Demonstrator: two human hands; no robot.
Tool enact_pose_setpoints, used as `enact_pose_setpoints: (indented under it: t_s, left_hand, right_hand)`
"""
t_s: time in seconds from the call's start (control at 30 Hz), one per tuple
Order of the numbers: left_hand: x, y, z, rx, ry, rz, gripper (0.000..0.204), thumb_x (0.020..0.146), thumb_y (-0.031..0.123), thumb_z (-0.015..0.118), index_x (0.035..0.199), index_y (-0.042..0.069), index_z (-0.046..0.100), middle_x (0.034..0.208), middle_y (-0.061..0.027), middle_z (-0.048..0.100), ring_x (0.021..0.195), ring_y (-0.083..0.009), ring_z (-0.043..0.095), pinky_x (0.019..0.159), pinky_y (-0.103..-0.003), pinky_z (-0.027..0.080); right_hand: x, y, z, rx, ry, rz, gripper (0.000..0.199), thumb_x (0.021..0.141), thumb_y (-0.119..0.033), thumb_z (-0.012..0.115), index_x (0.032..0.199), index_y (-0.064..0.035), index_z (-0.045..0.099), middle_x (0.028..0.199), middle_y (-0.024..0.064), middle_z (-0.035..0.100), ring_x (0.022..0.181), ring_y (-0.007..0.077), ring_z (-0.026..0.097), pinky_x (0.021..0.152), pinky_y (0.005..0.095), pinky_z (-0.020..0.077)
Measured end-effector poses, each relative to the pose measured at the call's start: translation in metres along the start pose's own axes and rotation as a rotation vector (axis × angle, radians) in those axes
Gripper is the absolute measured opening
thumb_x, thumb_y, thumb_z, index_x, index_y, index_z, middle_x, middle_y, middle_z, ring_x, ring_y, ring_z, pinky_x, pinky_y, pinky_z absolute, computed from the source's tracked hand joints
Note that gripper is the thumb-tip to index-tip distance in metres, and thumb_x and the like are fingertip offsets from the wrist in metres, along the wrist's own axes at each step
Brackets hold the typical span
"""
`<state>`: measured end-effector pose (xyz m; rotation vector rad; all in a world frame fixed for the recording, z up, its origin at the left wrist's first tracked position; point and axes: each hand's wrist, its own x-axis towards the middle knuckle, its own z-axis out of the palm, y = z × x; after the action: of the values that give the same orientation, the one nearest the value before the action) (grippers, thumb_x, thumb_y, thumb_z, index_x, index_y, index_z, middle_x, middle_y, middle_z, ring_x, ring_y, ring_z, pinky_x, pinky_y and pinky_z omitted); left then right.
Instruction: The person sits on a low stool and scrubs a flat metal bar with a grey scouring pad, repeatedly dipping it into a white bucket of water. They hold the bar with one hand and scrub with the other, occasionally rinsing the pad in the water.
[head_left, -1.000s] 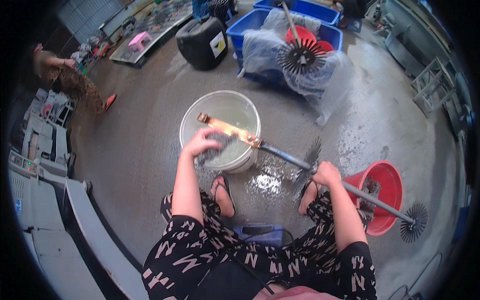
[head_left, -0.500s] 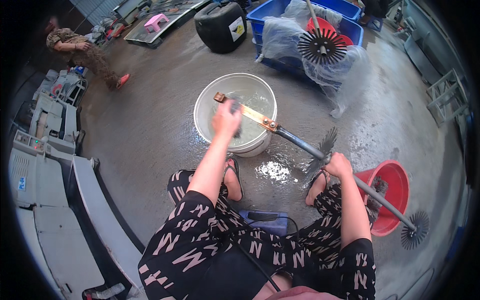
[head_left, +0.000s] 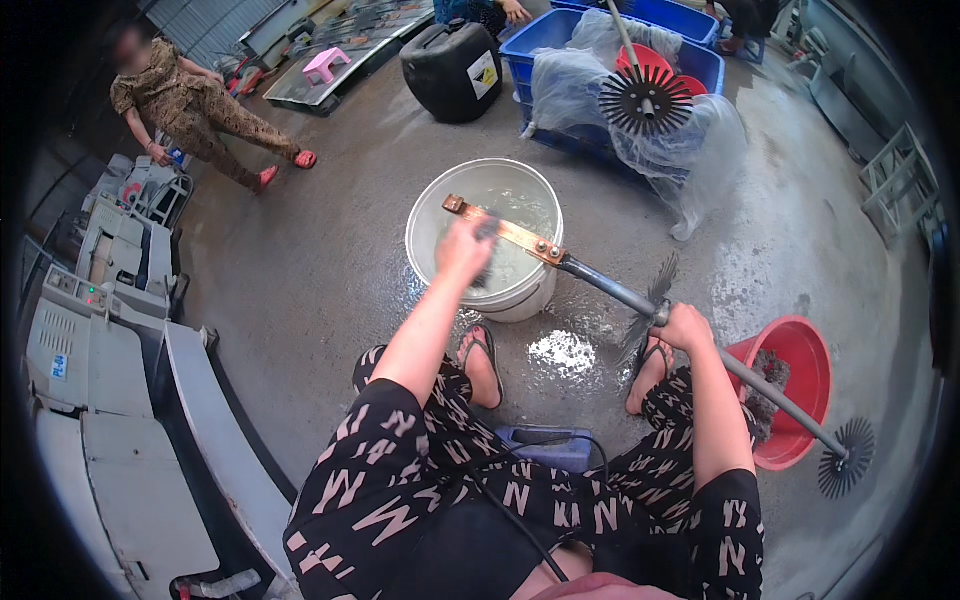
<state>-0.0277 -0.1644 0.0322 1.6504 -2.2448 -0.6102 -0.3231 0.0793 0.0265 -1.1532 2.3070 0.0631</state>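
My right hand (head_left: 684, 328) is closed around a long grey metal rod (head_left: 612, 288), just behind a slotted dark disc (head_left: 664, 278). A second slotted disc (head_left: 848, 458) sits at the rod's lower right end. Bolted to the other end is a flat coppery bar (head_left: 522, 238), tilted across the top of a white bucket (head_left: 548, 296) with cloudy water in it. My left hand (head_left: 466, 250) is closed on a dark scouring pad (head_left: 486, 268), held against this bar. Motion blurs the fingers and the pad.
Beside my right leg a red bucket (head_left: 815, 370) holds grey fuzzy material. Ahead stand a black jerrycan (head_left: 450, 75) and a blue bin (head_left: 520, 60) with plastic sheeting and another disc-ended rod. Grey machines (head_left: 120, 470) line the left. A person (head_left: 190, 105) stands beyond them.
The whole view has shifted slightly. My left hand stays at the coppery bar, my right on the rod. The person at far left has turned and stepped; another person's hand shows at the top.
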Motion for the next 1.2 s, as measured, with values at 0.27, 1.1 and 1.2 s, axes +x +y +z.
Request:
enact_pose_setpoints:
  t_s: [0.27,1.1,1.2]
  left_hand:
    - [-0.015,0.006,0.020,-0.020,0.010,0.210,0.034,0.081,0.029,0.068,0.115,0.026,0.064,0.120,-0.0132,0.056,0.111,-0.0322,0.056,0.094,-0.042,0.045]
    - [0.085,-0.139,0.087,0.663,-0.563,-0.050,0.051,0.066,0.026,0.074,0.113,0.006,0.066,0.112,-0.0175,0.066,0.107,-0.0308,0.062,0.091,-0.038,0.049]
    - [0.072,-0.065,0.109,0.624,-1.009,0.067,0.052,0.068,0.026,0.073,0.115,0.004,0.065,0.113,-0.0150,0.065,0.110,-0.0296,0.060,0.093,-0.038,0.048]
  right_hand:
    - [0.002,0.009,0.002,0.001,-0.022,-0.013,0.053,0.068,-0.042,0.077,0.099,-0.0008,0.067,0.105,0.0181,0.067,0.100,0.0316,0.064,0.087,0.0410,0.0504]
    - [0.004,-0.006,-0.003,0.007,-0.035,-0.066,0.053,0.068,-0.045,0.074,0.100,-0.0031,0.070,0.104,0.0166,0.068,0.098,0.0313,0.065,0.087,0.0388,0.0518]
    - [0.004,0.008,-0.005,0.010,-0.041,0.016,0.052,0.068,-0.045,0.074,0.099,-0.0032,0.070,0.104,0.0160,0.068,0.099,0.0311,0.065,0.087,0.0386,0.0514]
